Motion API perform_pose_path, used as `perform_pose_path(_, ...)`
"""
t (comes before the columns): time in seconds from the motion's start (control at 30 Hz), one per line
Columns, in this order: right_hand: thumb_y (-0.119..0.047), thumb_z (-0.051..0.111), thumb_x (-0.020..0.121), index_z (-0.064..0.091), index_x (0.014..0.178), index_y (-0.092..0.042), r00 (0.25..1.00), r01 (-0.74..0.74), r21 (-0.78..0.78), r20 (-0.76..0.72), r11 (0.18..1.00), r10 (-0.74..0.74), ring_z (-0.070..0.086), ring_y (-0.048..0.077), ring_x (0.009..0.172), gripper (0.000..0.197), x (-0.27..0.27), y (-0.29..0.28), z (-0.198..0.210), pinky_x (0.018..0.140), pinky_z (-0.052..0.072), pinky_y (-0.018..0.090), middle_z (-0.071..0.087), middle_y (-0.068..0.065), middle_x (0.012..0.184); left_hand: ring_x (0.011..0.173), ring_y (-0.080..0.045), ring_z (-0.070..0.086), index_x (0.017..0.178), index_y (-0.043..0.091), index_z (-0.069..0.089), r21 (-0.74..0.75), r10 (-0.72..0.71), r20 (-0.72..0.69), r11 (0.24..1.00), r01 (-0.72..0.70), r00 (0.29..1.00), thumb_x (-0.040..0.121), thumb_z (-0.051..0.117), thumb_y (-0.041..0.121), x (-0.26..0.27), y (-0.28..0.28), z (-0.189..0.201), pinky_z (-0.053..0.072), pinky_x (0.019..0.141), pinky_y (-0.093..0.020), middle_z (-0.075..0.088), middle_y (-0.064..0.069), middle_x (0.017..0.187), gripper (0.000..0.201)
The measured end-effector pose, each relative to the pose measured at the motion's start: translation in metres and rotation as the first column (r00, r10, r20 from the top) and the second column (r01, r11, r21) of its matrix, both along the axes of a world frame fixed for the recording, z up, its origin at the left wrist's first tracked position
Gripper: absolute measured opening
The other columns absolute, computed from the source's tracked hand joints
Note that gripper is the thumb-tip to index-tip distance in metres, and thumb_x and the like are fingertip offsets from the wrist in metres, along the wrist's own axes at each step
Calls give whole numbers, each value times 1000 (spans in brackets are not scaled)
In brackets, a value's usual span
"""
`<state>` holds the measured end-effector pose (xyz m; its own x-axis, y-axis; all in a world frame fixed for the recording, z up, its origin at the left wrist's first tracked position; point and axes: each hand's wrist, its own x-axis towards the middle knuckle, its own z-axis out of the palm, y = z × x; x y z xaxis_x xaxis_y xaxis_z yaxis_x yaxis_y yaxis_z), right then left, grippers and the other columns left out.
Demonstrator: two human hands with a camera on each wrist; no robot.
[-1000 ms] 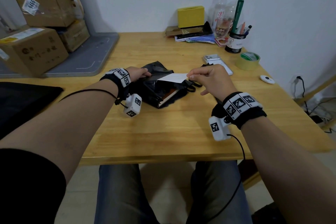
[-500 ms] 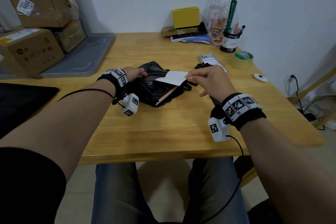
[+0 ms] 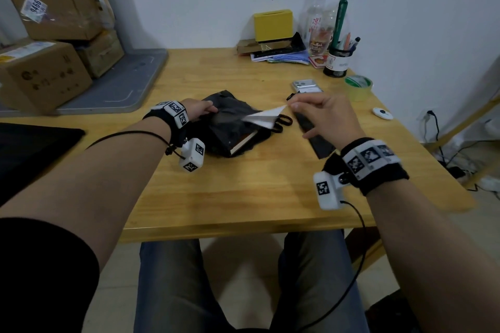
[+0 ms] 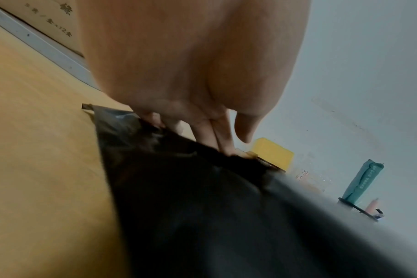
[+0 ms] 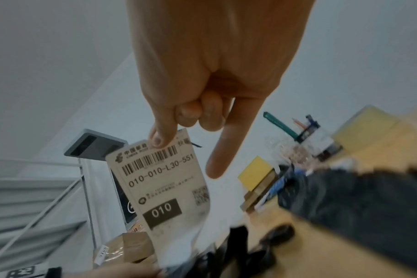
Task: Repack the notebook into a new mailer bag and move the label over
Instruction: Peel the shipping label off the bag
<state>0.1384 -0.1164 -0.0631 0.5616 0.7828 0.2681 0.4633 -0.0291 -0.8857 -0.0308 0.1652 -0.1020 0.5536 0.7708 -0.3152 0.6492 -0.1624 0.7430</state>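
Observation:
The old black mailer bag (image 3: 230, 123) lies crumpled mid-table, and the notebook (image 3: 243, 140) shows its page edge at the torn front end. My left hand (image 3: 200, 109) presses the bag's left side with straight fingers (image 4: 217, 135); the thumb hangs free. My right hand (image 3: 319, 113) pinches one end of the white shipping label (image 3: 263, 117), which is lifted and curled, its other end still at the bag. The right wrist view shows the label's (image 5: 167, 188) barcode face and the thumb on its top edge. A flat new black mailer bag (image 3: 316, 140) lies under the right hand.
Black scissors (image 3: 281, 123) lie right of the bag. Behind are a phone (image 3: 307, 86), a green tape roll (image 3: 358, 84), a pen holder (image 3: 338, 62), a yellow box (image 3: 273, 24) and papers. Cardboard boxes (image 3: 40, 76) sit on a grey tray (image 3: 116, 86) at the left.
My right hand has risen and moved right, peeling the label further up off the old bag. The left hand stays on the bag.

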Motion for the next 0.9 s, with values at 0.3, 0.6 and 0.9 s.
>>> perform_pose_path(0.3,-17,76,89,80,91,-25,975,-30,17,220,999,25,55,3,80,9,9,-9,17,71,43,10,62,0,95,117,-27,59,117,16,70,64,4,-27,998,-2,1000,88,61,51,3,-9,22,43,105,-43,66,-7,125,47)
perform_pose_path(0.6,-17,74,89,78,83,-24,969,-190,-194,118,962,216,63,2,65,11,-32,3,21,57,50,20,75,-5,77,98,-17,72,115,23,68,48,-207,292,978,202,934,96,53,48,-46,-131,79,56,88,-40,75,5,105,35)
perform_pose_path(0.9,-21,75,88,80,87,-27,931,-282,-474,73,834,357,58,12,69,8,-70,-1,-10,59,49,31,74,2,81,85,-14,73,94,23,75,77,-181,156,982,171,971,84,74,34,-82,-177,31,50,72,-30,77,9,87,15)
